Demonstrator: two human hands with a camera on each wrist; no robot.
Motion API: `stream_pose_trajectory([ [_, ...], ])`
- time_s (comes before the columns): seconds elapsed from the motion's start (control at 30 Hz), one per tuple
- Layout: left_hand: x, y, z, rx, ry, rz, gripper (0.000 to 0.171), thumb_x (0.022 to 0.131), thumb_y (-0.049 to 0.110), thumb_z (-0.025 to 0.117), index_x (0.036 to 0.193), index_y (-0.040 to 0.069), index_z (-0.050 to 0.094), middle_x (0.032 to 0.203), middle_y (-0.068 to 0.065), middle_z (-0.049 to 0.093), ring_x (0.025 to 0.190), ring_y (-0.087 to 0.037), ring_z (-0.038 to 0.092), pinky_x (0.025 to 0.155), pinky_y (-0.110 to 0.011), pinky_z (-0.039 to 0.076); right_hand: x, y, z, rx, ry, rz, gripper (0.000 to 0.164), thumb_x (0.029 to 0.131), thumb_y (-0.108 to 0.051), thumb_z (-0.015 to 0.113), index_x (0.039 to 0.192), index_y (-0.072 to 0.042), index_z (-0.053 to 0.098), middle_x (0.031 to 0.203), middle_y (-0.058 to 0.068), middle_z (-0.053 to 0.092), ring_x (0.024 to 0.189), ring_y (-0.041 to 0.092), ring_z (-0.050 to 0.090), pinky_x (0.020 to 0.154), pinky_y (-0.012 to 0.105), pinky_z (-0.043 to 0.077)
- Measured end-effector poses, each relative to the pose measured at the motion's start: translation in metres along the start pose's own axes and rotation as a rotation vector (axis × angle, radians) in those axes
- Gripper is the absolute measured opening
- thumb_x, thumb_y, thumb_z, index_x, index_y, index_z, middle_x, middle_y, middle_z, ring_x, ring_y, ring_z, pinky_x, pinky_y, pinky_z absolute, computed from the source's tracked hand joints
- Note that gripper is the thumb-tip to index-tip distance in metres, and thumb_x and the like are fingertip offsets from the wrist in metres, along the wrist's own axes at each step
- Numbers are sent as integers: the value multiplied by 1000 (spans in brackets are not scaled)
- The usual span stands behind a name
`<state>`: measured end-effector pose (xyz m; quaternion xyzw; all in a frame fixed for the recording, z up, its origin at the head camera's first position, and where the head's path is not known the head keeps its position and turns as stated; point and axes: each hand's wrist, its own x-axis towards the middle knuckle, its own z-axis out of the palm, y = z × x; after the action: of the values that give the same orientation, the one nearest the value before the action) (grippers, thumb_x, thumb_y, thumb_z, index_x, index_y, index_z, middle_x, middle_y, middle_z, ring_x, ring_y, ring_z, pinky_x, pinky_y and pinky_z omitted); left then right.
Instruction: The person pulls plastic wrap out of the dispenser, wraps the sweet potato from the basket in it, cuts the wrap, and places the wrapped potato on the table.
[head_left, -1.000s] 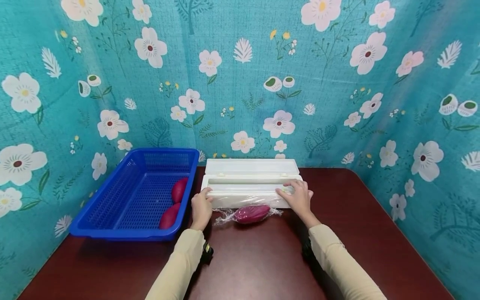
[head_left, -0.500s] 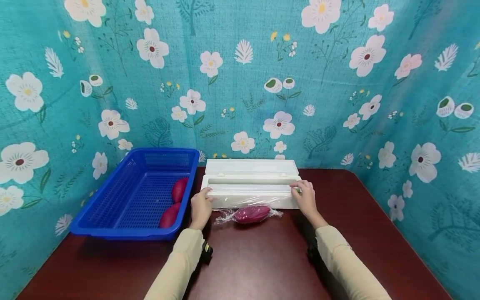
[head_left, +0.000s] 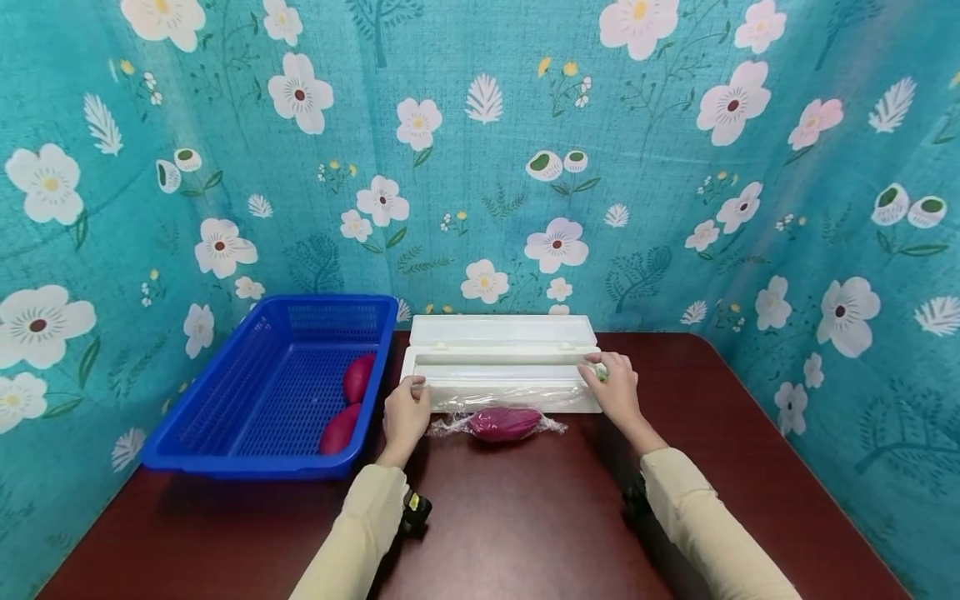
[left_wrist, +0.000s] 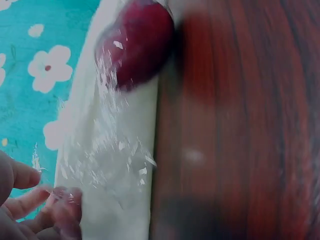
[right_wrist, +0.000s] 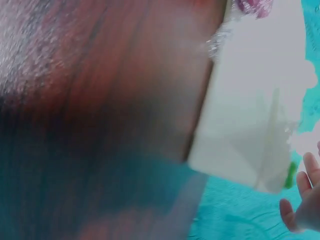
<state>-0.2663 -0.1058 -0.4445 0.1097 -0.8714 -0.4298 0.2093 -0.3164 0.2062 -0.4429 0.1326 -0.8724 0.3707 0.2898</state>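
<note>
A white cling film box (head_left: 510, 398) lies across the table with its lid (head_left: 501, 331) raised at the back. Clear cling film (left_wrist: 115, 150) runs down its front to a dark-red oval item (head_left: 504, 423), which is wrapped with twisted film ends. At the box's left end, my left hand (head_left: 407, 417) pinches the film edge, its thumb and fingertips curled together. My right hand (head_left: 613, 392) is by the right end, thumb and fingers parted. Beside those fingers in the right wrist view is a small green piece (right_wrist: 290, 175) on the box.
To the left stands a blue plastic basket (head_left: 225, 462) with two red oval items (head_left: 341, 429) inside against its right wall. A teal flowered curtain (head_left: 480, 167) hangs behind and around the dark-red wooden table (head_left: 525, 517).
My right hand has slid rightward along the box from over its front edge to its right end. The left hand has shifted slightly toward me; the wrapped item stays in place.
</note>
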Motion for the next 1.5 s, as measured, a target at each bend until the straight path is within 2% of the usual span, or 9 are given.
stream_pose_trajectory([
  [0.17, -3, 5, 2, -35, 5, 45, 18, 82, 19, 56, 87, 10, 71, 86, -8, 67, 84, -29, 61, 65, -45, 46, -2, -15, -3, 8, -35, -116, 19, 76, -8, 70, 89, 4, 64, 82, 15, 60, 83, 28, 51, 74, 45, 38],
  [0.33, -5, 5, 4, -139, 61, 170, 15, 78, 9, 58, 77, 5, 72, 80, -9, 67, 82, -30, 61, 72, -40, 44, -9, -23, -3, 57, -291, -179, 25, 77, -13, 69, 95, 5, 64, 84, 11, 62, 78, 24, 57, 68, 42, 46],
  [0.47, -7, 4, 5, -188, 56, 186, 16, 79, 7, 56, 75, 6, 72, 80, -8, 67, 83, -28, 60, 73, -39, 43, -16, -20, -5, 57, -513, -188, 40, 75, -18, 72, 106, 5, 60, 97, 14, 62, 90, 27, 56, 76, 43, 46],
  [0.63, -7, -2, 6, -265, 21, 181, 17, 84, 5, 51, 77, 2, 67, 78, -9, 66, 76, -23, 61, 69, -37, 46, -21, -9, -4, 82, -600, -218, 35, 75, -10, 71, 105, 5, 61, 95, 13, 63, 86, 24, 57, 72, 40, 47],
  [0.83, -4, -9, 10, -375, -35, 133, 20, 89, 5, 45, 80, -1, 61, 72, -12, 65, 71, -25, 62, 66, -31, 44, -21, 0, -1, 223, -528, -59, 8, 78, -2, 66, 84, 4, 66, 77, 8, 63, 66, 11, 51, 58, 26, 45],
  [1.03, -3, -15, 13, -463, -110, 91, 19, 90, 5, 46, 84, -5, 60, 73, -16, 65, 72, -27, 62, 66, -25, 43, -20, 4, -1, 444, -622, 153, 16, 83, -3, 60, 93, 10, 63, 72, 23, 60, 54, 29, 52, 43, 31, 44],
  [1.27, -2, -12, 4, -735, -258, 59, 21, 94, 0, 37, 91, -16, 50, 79, -32, 58, 67, -26, 59, 65, -36, 48, -18, 7, -3, 735, -779, 188, 21, 90, 2, 48, 102, 18, 52, 83, 38, 53, 56, 29, 58, 49, 38, 50],
  [1.4, -6, 0, -7, -743, -289, 32, 21, 94, -3, 34, 90, -20, 47, 70, -34, 54, 55, -19, 51, 54, -28, 44, -16, 13, -1, 818, -823, 210, 25, 91, 1, 46, 106, 20, 49, 95, 39, 53, 69, 26, 61, 60, 43, 51],
  [1.5, -6, 0, -8, -720, -299, 9, 21, 93, -3, 34, 88, -20, 46, 59, -22, 53, 50, -15, 48, 49, -24, 39, -15, 15, 0, 808, -834, 190, 27, 91, 0, 46, 109, 20, 49, 98, 35, 56, 77, 33, 61, 68, 48, 48],
])
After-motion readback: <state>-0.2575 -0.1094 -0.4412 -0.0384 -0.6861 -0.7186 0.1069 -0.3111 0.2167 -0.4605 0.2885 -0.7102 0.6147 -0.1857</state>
